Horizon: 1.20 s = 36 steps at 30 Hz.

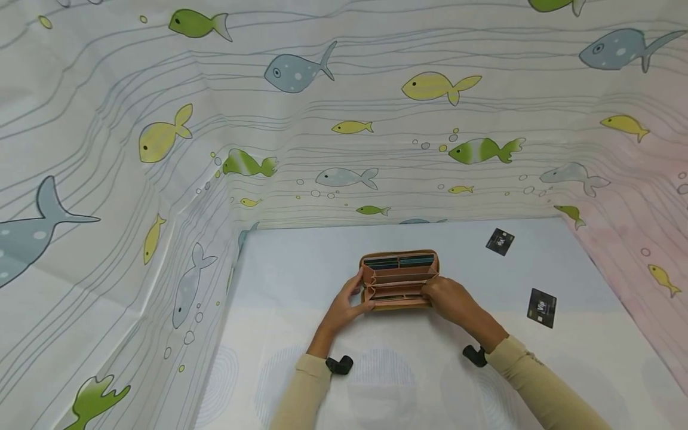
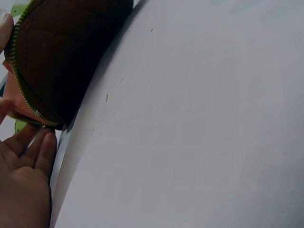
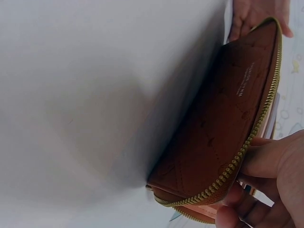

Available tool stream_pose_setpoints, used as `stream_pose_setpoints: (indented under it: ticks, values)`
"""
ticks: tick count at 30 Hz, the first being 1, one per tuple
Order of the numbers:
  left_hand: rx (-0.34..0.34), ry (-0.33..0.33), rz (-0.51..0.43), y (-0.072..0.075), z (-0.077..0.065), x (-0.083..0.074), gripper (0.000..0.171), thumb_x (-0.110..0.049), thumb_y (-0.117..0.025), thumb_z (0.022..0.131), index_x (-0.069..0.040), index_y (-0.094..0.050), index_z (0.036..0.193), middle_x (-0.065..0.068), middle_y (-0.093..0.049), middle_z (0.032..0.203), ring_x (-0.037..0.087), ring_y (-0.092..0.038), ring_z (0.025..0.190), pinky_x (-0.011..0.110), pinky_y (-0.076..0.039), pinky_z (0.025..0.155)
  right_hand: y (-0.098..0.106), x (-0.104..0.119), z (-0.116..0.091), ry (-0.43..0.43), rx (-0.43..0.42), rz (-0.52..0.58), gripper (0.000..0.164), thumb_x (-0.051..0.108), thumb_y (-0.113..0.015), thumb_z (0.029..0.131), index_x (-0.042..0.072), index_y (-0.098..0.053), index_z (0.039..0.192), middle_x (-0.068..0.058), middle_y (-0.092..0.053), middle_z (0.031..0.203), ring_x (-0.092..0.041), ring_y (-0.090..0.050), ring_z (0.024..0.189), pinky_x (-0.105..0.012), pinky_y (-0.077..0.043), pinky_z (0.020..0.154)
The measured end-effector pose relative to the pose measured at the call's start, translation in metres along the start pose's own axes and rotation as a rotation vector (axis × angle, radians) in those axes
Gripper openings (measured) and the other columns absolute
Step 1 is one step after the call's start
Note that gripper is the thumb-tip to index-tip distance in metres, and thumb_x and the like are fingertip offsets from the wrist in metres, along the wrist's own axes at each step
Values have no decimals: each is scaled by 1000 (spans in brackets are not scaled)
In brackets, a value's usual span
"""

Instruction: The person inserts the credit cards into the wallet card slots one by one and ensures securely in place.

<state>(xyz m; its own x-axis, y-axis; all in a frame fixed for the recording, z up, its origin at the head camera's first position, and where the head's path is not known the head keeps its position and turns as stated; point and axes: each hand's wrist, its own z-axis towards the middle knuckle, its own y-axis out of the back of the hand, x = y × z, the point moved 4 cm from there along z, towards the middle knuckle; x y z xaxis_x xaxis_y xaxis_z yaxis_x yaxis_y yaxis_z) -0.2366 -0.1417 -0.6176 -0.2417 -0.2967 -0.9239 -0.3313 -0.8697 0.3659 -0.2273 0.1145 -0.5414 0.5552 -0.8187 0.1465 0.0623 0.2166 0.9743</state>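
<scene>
A brown zip-around wallet point(image 1: 400, 279) stands unzipped on the table with its compartments facing up. Dark cards point(image 1: 416, 261) fill slots along its far inner side. My left hand point(image 1: 342, 307) holds the wallet's left end, thumb at the near corner and fingers along the side. At the right end, my right hand point(image 1: 450, 298) grips the edge with curled fingers, partly hiding that corner. Brass zipper teeth point(image 3: 227, 176) run along the rim in the right wrist view, with the fingers point(image 3: 259, 164) right at them. The left wrist view shows the wallet's dark quilted outside point(image 2: 59, 52).
Two black cards marked Vip lie on the table to the right, one farther back point(image 1: 500, 242) and one nearer point(image 1: 541, 308). Fish-patterned sheeting point(image 1: 376, 149) rises behind the table and along both sides. The pale tabletop point(image 1: 301, 257) extends around the wallet.
</scene>
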Motion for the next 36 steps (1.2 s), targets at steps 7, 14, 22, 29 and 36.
stream_pose_setpoints:
  ticks: [7, 14, 22, 29, 36]
  values:
    - [-23, 1, -17, 0, -1, 6, 88, -29, -74, 91, -28, -21, 160, 6, -29, 164, 28, -43, 141, 50, -39, 115, -2, -1, 0, -18, 9, 10, 9, 6, -83, 79, 11, -79, 85, 1, -74, 82, -13, -68, 76, -31, -59, 70]
    - [-15, -5, -6, 0, -1, 7, 88, -33, -74, 91, -28, -20, 161, 5, -29, 164, 26, -41, 143, 47, -39, 115, -1, -1, 0, -25, 16, 22, 10, 4, -82, 79, 11, -79, 85, 1, -74, 82, -13, -68, 75, -31, -59, 69]
    - [-15, -34, 8, 1, -1, -6, 88, -9, -72, 91, -12, -19, 161, 16, -28, 163, 35, -40, 142, 54, -38, 114, 2, -3, 1, -6, -21, 47, 9, 3, -83, 79, 10, -78, 83, 1, -74, 80, -15, -68, 74, -31, -58, 65]
    - [5, -24, -21, 6, -4, -31, 85, -11, -71, 91, -2, -20, 159, 20, -27, 162, 37, -39, 143, 54, -38, 114, 1, -5, -2, -21, -13, 83, 10, 4, -80, 82, 12, -75, 81, 3, -71, 80, -13, -65, 74, -31, -56, 65]
    - [-40, -25, -36, 2, -7, -25, 85, -24, -71, 93, -14, -21, 161, 9, -30, 163, 30, -38, 144, 50, -37, 115, 15, -10, -5, -28, -30, 175, 11, 6, -78, 85, 10, -79, 95, -1, -75, 94, -22, -71, 92, -37, -60, 76]
